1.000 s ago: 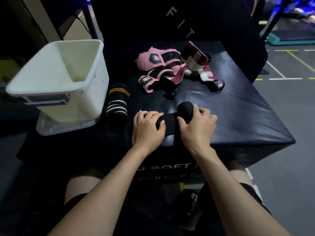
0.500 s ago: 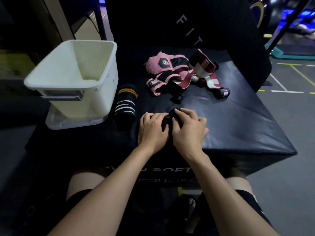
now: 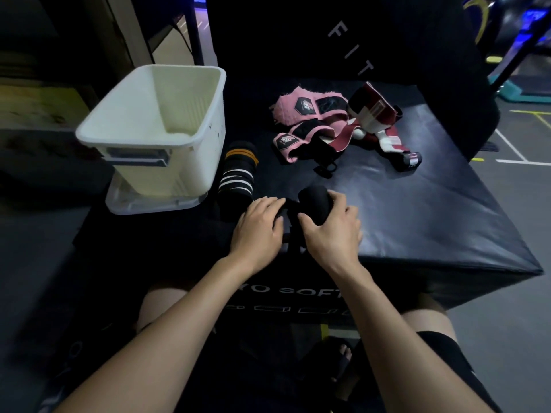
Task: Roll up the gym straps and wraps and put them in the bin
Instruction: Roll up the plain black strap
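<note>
A black wrap (image 3: 313, 201), partly rolled into a thick roll, lies at the near edge of the black soft box (image 3: 417, 216). My right hand (image 3: 331, 234) grips the roll, fingers curled over it. My left hand (image 3: 259, 225) presses on the wrap's flat black tail beside the roll. A black wrap with white and orange stripes (image 3: 237, 174) lies just left of my hands, next to the white bin (image 3: 155, 132). Pink straps (image 3: 301, 123) and a maroon-and-white wrap (image 3: 378, 123) lie tangled at the back of the box.
The white bin stands on a clear lid (image 3: 155, 204) at the box's left side. A dark padded panel with white letters (image 3: 351, 43) rises behind the box. Gym floor with painted lines (image 3: 512, 150) lies to the right. My knees are below the box front.
The roll has come out from under my right hand and shows again at its fingertips. My hands have spread slightly apart. The camera has shifted a little.
</note>
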